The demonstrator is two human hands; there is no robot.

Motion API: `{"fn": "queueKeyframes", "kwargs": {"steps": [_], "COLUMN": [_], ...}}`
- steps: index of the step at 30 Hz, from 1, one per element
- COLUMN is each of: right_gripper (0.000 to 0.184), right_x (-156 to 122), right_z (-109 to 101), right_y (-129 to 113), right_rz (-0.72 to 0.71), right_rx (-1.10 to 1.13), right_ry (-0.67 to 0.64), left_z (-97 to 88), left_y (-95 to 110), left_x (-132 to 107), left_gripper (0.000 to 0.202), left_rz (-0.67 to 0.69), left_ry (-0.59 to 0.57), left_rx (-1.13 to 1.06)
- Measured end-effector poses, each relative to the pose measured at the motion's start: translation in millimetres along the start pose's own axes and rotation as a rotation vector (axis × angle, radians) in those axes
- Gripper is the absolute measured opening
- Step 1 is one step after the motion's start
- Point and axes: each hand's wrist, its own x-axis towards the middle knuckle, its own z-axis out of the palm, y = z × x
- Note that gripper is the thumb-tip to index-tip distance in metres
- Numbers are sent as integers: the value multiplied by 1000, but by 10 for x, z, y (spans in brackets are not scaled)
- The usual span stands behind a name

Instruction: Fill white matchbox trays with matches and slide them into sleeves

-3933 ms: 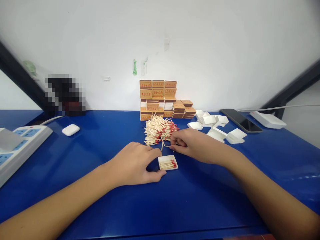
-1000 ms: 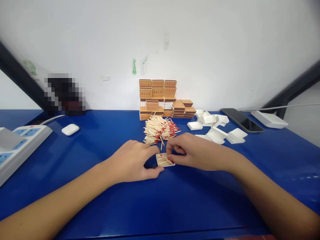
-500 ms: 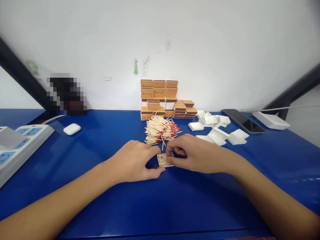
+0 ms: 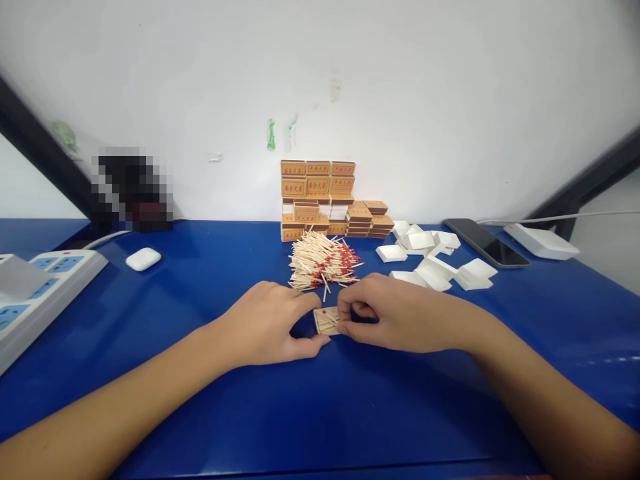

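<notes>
A small white matchbox tray (image 4: 327,329) lies on the blue table with several matches (image 4: 327,320) in it. My left hand (image 4: 273,323) grips the tray's left end, index finger at the far side and thumb at the near side. At the tray's right end my right hand (image 4: 387,313) is closed, thumb and fingertips pinched together on matches, whose ends are hidden behind the fingers. Just beyond the tray sits a heap of loose red-tipped matches (image 4: 320,260).
Matchboxes (image 4: 319,187) are stacked against the wall behind the heap. White empty trays (image 4: 435,270) lie scattered to the right, near a dark phone (image 4: 487,243) and a white box-shaped device (image 4: 543,241). On the left are a white earphone case (image 4: 143,259) and a power strip (image 4: 63,293).
My right hand has shifted slightly right and down, from over the tray's matches to its right end. The left hand keeps its hold on the tray.
</notes>
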Motion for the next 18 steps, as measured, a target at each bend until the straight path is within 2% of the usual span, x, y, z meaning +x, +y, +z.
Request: {"fn": "queueKeyframes", "kwargs": {"steps": [5,11,18], "right_gripper": [21,7,7], "right_x": [17,20,21], "right_z": [25,48,33], "right_y": [22,26,-10], "right_rz": [43,-20,-3], "right_rx": [-12,-31,-39], "right_ry": [38,108,83], "left_z": [7,14,19], "left_y": [3,7,12], "left_x": [-4,-15,-20], "left_gripper": [33,31,29], "left_rz": [0,35,46], "left_ry": [9,33,64], "left_rx": [11,7,-1]}}
